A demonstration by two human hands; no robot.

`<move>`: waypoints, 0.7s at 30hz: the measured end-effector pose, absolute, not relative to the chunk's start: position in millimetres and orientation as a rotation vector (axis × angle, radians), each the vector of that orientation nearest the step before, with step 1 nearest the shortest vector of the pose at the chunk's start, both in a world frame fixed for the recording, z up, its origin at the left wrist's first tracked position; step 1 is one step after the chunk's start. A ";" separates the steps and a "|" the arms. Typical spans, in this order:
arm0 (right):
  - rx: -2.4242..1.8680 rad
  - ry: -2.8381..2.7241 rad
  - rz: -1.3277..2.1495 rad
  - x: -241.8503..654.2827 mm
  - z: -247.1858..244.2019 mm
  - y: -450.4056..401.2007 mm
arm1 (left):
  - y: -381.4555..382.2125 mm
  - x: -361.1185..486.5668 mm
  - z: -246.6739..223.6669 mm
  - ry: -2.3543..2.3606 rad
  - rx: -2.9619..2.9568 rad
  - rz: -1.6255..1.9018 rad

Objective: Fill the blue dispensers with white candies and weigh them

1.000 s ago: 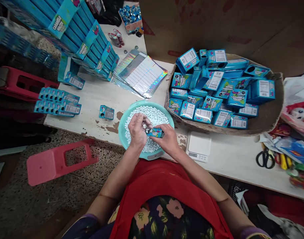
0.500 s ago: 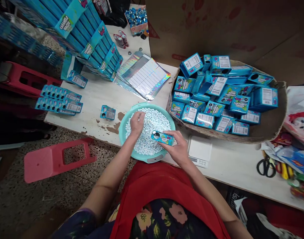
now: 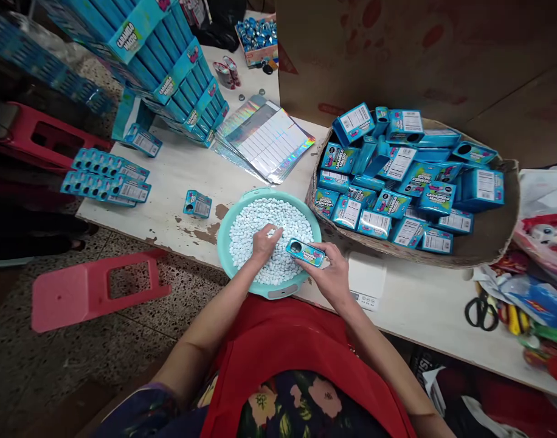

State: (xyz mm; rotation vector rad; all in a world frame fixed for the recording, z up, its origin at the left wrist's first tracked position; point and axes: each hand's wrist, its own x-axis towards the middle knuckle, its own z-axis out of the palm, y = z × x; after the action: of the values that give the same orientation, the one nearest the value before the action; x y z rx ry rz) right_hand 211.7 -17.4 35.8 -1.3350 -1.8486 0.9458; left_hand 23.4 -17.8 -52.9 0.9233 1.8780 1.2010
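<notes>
Small blue box: over the near right part of the bowl, lettered face up, round dark spot at the end toward the left hand; I read CARAMELO on it.
Right hand: grasping that box between thumb and fingers, at the end away from the left hand.
Left hand: down at the white pieces, fingers curled together, fingertips pointing toward the held box and apart from it. I cannot tell whether a piece is pinched there.
White pieces: a wide, loose layer under and around the left hand.
Turquoise bowl: holds the pieces; both hands work over it.
Scale: flat and pale, just beside the right hand on its outer side.
Lone box: on the table, out to the left of the left hand.
Box rows: farther left of the left hand, packed side by side.
Shiny sheets: a fanned pile ahead of the left hand, beyond the bowl.
Cardboard carton: ahead and right of the right hand, heaped with more blue boxes.
Scissors: well right of the right hand, black handles toward me.
Red stool: on the floor, well left of the left hand.
</notes>
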 end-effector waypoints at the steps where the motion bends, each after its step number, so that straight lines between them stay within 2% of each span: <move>1: -1.344 -1.860 0.940 211.5 34.6 -16.3 | -18.0 23.1 -45.0 1.843 0.786 1.253; 5: -1.386 -1.961 0.894 204.1 28.6 -13.8 | -21.8 27.8 6.4 1.427 0.216 1.465; 9: -1.343 -2.066 0.864 187.8 28.7 -16.5 | -21.9 33.7 48.2 1.108 0.158 1.607; 15: -1.306 -2.116 0.832 172.9 36.5 -15.8 | -11.8 35.9 52.9 1.095 0.180 1.771; 21: -1.317 -2.140 0.895 168.2 38.5 -10.6 | -9.3 33.2 48.2 1.153 0.313 1.708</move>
State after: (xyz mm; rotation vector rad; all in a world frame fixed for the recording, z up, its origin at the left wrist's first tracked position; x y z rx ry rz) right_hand 168.2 -10.6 38.5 -1.3171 -2.1400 0.8945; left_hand 33.2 -9.3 48.2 0.3129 1.1531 1.7081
